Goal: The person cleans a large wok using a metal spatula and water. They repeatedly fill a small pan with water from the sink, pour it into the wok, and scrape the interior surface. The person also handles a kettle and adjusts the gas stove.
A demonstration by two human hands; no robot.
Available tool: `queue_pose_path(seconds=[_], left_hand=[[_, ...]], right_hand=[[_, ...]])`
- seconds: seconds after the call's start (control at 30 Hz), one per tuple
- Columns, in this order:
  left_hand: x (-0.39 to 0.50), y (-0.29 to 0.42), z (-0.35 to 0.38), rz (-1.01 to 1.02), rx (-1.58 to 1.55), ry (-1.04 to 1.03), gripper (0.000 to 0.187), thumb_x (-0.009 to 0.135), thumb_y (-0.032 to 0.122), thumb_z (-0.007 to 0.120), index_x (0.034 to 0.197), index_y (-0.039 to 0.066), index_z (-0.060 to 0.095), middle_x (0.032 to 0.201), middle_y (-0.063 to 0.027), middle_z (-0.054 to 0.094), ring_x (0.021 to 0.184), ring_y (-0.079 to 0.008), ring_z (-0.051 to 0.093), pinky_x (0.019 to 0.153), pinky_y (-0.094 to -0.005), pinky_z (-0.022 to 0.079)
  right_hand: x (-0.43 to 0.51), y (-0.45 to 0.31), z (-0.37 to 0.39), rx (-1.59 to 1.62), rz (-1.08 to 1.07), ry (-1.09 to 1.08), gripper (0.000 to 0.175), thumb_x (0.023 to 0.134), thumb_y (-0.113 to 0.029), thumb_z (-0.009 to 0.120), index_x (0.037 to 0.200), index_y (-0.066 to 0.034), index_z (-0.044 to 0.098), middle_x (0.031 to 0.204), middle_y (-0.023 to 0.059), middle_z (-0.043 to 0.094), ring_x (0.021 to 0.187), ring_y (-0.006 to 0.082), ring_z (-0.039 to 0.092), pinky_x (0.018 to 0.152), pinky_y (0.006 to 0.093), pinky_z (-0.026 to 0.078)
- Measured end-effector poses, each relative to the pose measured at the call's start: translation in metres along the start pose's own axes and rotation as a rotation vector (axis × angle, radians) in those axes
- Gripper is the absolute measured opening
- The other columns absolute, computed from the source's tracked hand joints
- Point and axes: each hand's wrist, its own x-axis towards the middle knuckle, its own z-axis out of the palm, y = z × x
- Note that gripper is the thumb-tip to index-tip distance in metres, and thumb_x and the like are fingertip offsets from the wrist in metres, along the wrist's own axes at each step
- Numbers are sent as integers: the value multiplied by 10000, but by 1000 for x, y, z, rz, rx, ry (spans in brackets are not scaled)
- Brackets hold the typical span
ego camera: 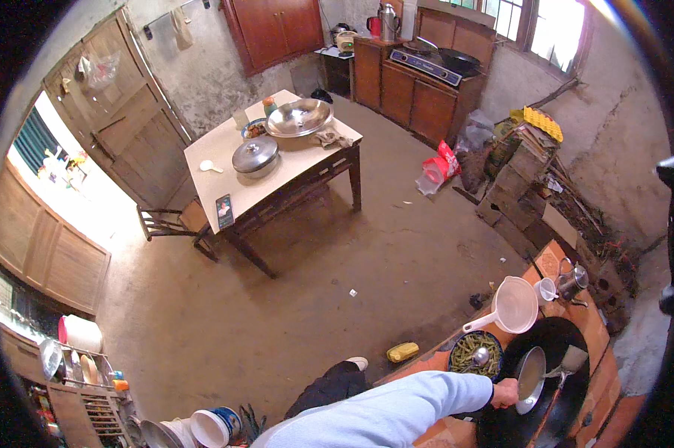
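Observation:
My left hand, in a light blue sleeve, grips the near rim of a shallow metal bowl. The bowl is tilted over a large black wok set in a tiled stove. In the wok, a metal turner lies with its long handle running towards the bottom edge. My right hand is out of view, so whether it holds that handle is hidden. Just beyond my wrist stands a dark-rimmed bowl of cut green beans, with a metal ladle resting on them.
On the stove top are a white long-handled strainer, a white cup and a metal kettle. A yellow object lies on the floor beside the stove. Farther off, a table holds lidded cookware. White buckets stand at bottom left.

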Motion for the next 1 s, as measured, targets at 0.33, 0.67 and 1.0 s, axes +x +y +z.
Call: queue_pose_path(seconds=[0.33,0.67,1.0], left_hand=[[29,-20,17,0,57,-9,126,720,118,617,685,-3,612,663,-130,622,565,-252,631,474,-394,497],[25,-51,-2,48,290,-2,153,732,183,632,690,37,613,596,-67,585,490,-187,565,454,-338,466],[2,-21,-1,-66,44,-31,144,781,98,620,710,26,517,594,-46,503,439,-135,460,356,-271,321]], right_hand=[[123,49,-81,-31,437,-1043,263,821,-215,599,966,2,629,731,161,642,633,248,622,542,309,485],[75,37,23,78,140,-727,232,693,-181,602,878,-68,684,734,173,637,619,264,598,603,366,491],[-2,2,53,29,334,-78,431,766,-136,577,1192,-198,566,779,213,602,725,389,587,658,476,469]])
